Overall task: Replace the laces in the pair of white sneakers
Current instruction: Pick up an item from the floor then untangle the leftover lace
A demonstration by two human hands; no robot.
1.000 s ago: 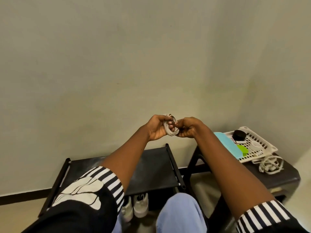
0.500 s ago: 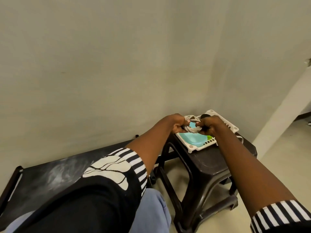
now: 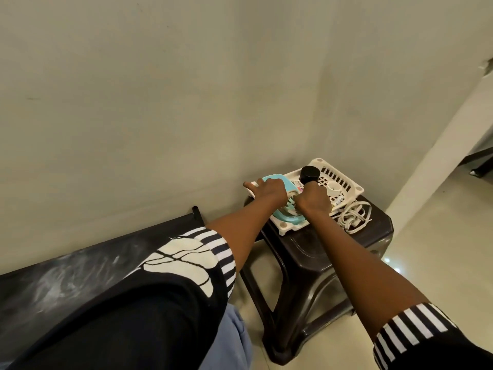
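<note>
My left hand [image 3: 269,192] and my right hand [image 3: 313,200] are fists held close together over the white slotted tray [image 3: 344,180]. Between them they grip a small coiled white lace [image 3: 292,195], of which only a sliver shows. A second loose bundle of white lace [image 3: 352,216] lies on the dark stool [image 3: 320,249] just right of the tray. The white sneakers are out of view.
The tray also holds a teal flat object [image 3: 289,218], a black round lid [image 3: 309,174] and a small white ring. A black shoe rack top [image 3: 80,265] runs along the wall at left. Pale tiled floor lies at right.
My view swung right from the shoe rack to the stool. Both hands carried the coiled lace from mid-air down over the tray.
</note>
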